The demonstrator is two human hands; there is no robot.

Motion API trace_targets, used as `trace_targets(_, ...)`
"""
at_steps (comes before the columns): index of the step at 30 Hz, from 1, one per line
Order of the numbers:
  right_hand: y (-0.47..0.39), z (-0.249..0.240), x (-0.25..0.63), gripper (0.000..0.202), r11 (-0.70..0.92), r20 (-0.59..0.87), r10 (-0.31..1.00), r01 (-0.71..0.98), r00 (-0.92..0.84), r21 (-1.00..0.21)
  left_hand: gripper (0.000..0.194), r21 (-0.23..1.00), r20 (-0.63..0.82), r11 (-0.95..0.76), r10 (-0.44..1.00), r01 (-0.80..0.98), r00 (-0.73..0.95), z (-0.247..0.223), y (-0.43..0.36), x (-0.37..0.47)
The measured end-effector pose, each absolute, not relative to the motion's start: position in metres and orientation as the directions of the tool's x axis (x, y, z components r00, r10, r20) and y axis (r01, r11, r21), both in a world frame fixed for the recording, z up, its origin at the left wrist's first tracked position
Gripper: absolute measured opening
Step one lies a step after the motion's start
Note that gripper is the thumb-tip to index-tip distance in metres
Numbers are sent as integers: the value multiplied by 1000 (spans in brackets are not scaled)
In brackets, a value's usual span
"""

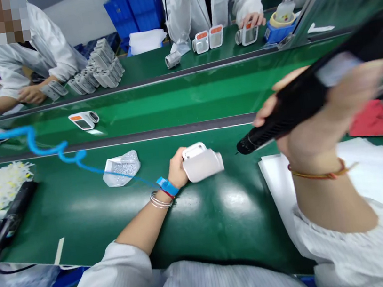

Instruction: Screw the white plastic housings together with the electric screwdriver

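Note:
My left hand (178, 169) is closed round one end of a white plastic device housing (203, 164), held just over the green bench. A blue wrist strap (167, 186) with a coiled blue cord circles that wrist. On the right, my right hand (320, 120) grips a black electric screwdriver (289, 106), slightly blurred. Its thin bit points down and left, apart from the housing. Left of my left hand lies a clear tray (121, 168) of tiny metal pieces, seemingly screws.
A white-and-orange device (83, 121) rests on the green belt (171, 103) beyond the bench. Another black screwdriver (14, 213) and a pile of white and yellow bits (0, 187) lie at left. White sheets (378, 183) lie at right. Co-workers handle similar devices across the belt.

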State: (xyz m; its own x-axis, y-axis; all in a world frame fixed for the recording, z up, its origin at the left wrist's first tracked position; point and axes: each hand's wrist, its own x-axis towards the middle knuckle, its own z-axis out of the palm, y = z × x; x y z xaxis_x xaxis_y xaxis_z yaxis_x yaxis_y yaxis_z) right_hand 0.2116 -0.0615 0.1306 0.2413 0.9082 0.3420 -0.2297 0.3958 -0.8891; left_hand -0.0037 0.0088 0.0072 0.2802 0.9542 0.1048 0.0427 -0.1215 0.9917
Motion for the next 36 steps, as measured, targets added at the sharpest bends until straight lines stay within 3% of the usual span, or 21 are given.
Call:
trace_targets(2,-44,119,206,43,484,405,818,-111,408,-868,25,997,67,-57,978,-56,196,5,27,1)
trace_targets(5,-28,106,198,43,454,413,783,27,465,-890,24,975,-22,44,994,-216,103,5,56,10)
trace_targets(8,-24,101,198,45,451,410,787,24,461,-892,20,917,-94,107,994,-384,53,9,81,17)
trace_targets(13,-24,98,201,46,497,447,768,14,458,-868,10,874,-84,64,996,-481,-21,12,115,28)
trace_targets(16,-22,97,202,45,501,442,768,-6,463,-865,29,858,-18,35,999,-512,40,10,127,29)
trace_targets(19,-20,96,204,42,500,437,761,-3,480,-866,56,860,-46,83,995,-503,84,9,133,27)
trace_targets(22,-19,94,207,43,488,424,748,9,510,-873,52,881,-71,120,990,-458,123,7,133,25)
trace_targets(26,-17,90,210,41,481,429,726,50,537,-876,33,945,-1,56,986,-323,166,1,131,27)
trace_targets(30,-17,90,209,41,481,441,713,78,546,-873,28,985,163,-170,971,30,174,1,114,21)
trace_targets(32,-18,92,207,44,484,439,716,67,542,-872,25,875,321,-382,917,296,235,9,99,6)
trace_targets(34,-19,95,206,47,485,433,723,50,538,-873,22,629,454,-559,828,541,327,23,80,-18)
trace_targets(36,-20,98,205,47,482,428,733,39,529,-875,22,398,498,-560,797,727,342,40,61,-50)
